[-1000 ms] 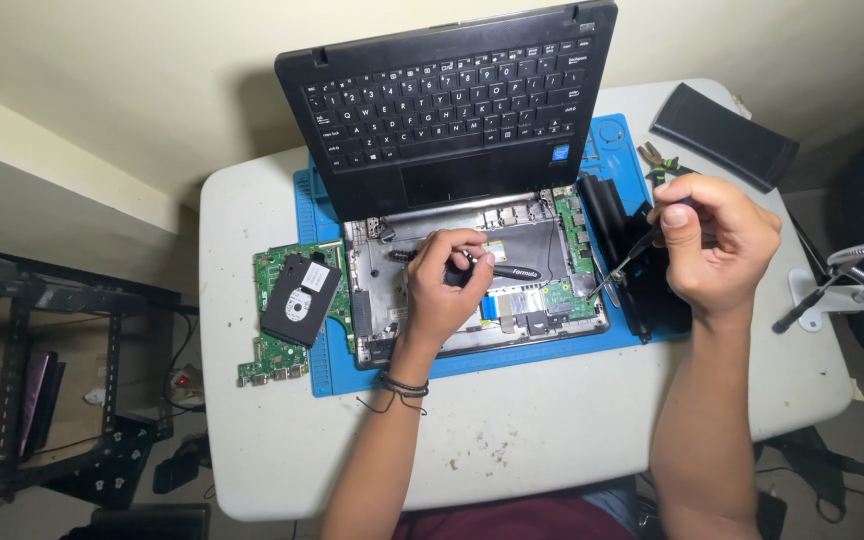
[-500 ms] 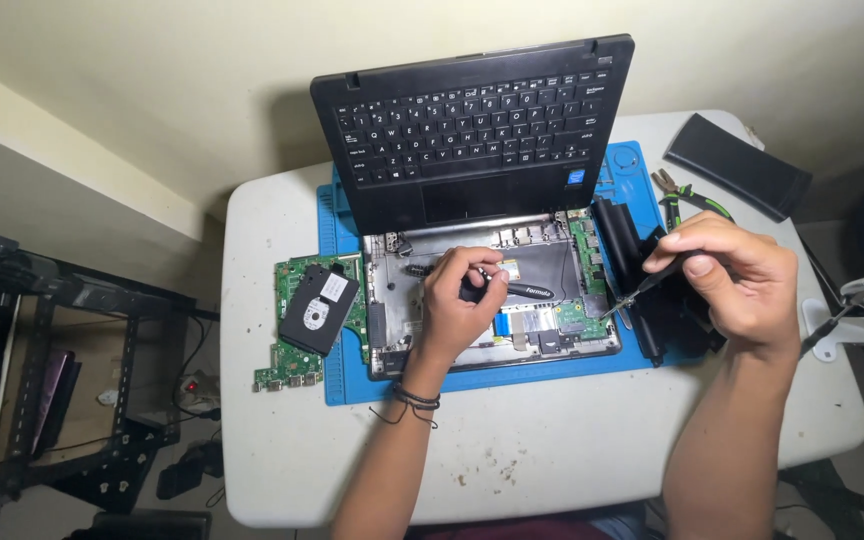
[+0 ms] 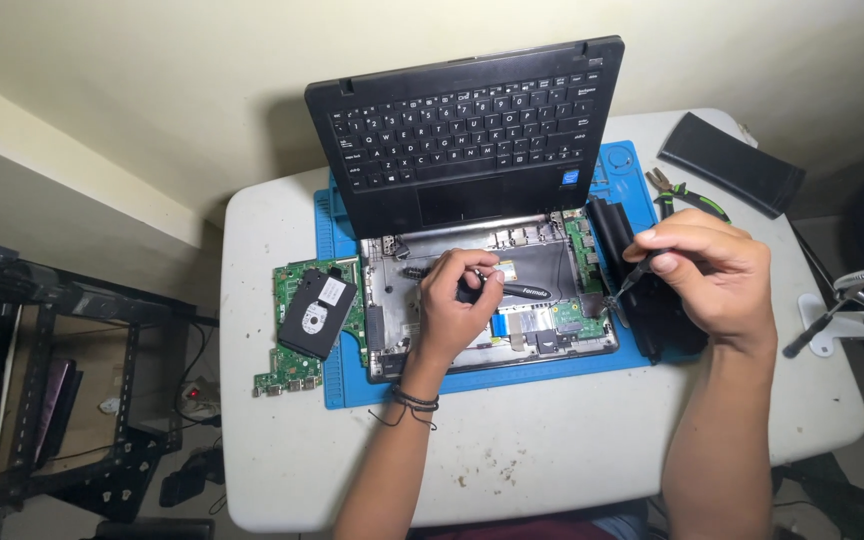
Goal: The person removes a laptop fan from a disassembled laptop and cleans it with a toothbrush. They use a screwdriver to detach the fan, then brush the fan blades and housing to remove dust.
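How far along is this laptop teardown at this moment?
Done: the laptop base lies open, with a green circuit board and a black drive set out to the left. In hand: the left hand holds a screwdriver inside the base; the right hand holds a thin tool at its right edge. Left: boards remain inside the base.

The opened laptop [image 3: 482, 250] lies on the mat [image 3: 342, 385], circuit board [image 3: 287, 365] at its left.

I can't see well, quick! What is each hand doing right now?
Left hand: closed around a black screwdriver over the open laptop.
Right hand: closed, pinching a thin black tool at the laptop's right edge.
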